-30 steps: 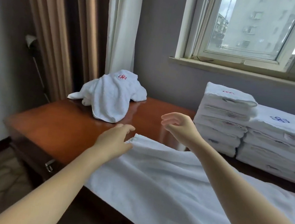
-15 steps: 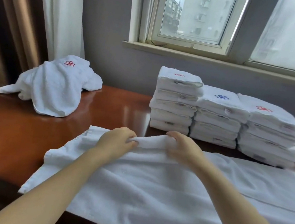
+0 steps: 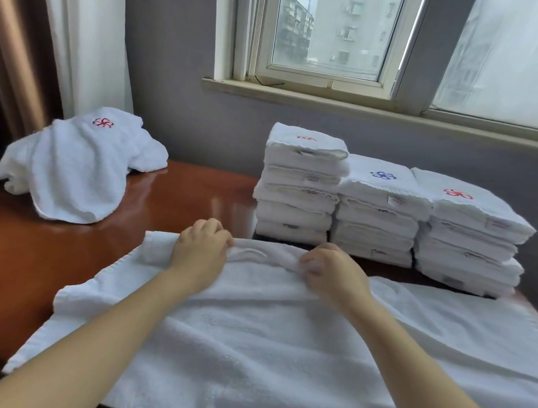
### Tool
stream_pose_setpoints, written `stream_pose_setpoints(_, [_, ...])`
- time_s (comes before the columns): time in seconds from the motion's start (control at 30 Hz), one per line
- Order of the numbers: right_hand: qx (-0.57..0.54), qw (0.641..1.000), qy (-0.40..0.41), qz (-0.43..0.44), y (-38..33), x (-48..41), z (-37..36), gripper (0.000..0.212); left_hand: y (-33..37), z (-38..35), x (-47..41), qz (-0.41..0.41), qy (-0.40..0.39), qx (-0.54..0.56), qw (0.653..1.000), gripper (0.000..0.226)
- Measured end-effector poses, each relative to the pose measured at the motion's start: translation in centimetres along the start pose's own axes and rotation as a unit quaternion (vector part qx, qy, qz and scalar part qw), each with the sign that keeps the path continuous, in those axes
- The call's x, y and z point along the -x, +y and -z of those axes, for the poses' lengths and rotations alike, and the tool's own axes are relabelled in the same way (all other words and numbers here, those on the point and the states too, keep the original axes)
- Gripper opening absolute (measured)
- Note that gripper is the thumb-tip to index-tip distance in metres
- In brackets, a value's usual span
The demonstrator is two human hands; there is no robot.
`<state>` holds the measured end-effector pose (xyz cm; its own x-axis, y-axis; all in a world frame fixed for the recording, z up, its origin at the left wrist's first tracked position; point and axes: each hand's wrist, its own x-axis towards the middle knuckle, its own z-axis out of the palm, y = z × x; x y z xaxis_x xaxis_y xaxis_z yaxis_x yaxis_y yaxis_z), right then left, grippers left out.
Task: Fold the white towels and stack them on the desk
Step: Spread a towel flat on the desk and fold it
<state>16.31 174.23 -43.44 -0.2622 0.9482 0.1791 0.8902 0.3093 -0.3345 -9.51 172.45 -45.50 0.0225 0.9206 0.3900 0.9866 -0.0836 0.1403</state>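
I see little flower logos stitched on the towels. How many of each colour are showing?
Red logos: 3, on the crumpled towel, the left stack and the right stack.
Blue logos: 1, on the middle stack.
Total: 4.

Desk [image 3: 28,256]: glossy reddish-brown wood.
Spread towel [image 3: 273,360]: white, lies flat on desk, reaches from fingers [image 3: 213,232] toward viewer. Far edge bunched and gripped in fingers of both hands.
Folded-towel stacks [image 3: 376,215]: three, side by side, just beyond fingers, offset right.
Crumpled towel [image 3: 72,169]: white heap, left of fingers and beyond, well apart from spread towel.
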Motion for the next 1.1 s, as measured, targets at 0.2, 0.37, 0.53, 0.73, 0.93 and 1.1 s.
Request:
stream_pose_setpoints(0.2, [0.018, 1.0, -0.007, -0.019, 0.1, -0.5, -0.1, 0.043, -0.5, -0.2, 0.0, 0.0, -0.048, 0.04, 0.998, 0.035])
stream_pose_setpoints(0.37, [0.072, 0.997, -0.012, 0.0, -0.4, -0.8, 0.3, 0.03, -1.3, 0.7, -0.3, 0.026, -0.058, 0.114, 0.991, 0.025])
stream_pose_setpoints(0.53, [0.135, 0.99, 0.01, 0.026, -1.4, -1.4, 0.1, 0.019, -2.1, 1.3, -0.7, 0.051, -0.08, 0.157, 0.983, 0.023])
stream_pose_setpoints(0.73, [0.145, 0.987, 0.054, 0.035, -1.5, -1.4, -0.9, 0.025, -2.0, 0.5, -0.3, 0.045, -0.036, 0.143, 0.988, 0.021])
stream_pose_setpoints(0.93, [0.161, 0.982, 0.097, 0.033, -2.3, -1.1, -1.5, 0.021, -1.1, 1.1, 0.2, 0.071, 0.107, 0.264, 0.956, 0.01])
stream_pose_setpoints(1.1, [0.03, 0.99, 0.14, 0.003, -2.5, -0.6, 0.4, 0.004, -1.0, 3.4, 0.0, 0.0, 0.183, 0.263, 0.947, 0.009])
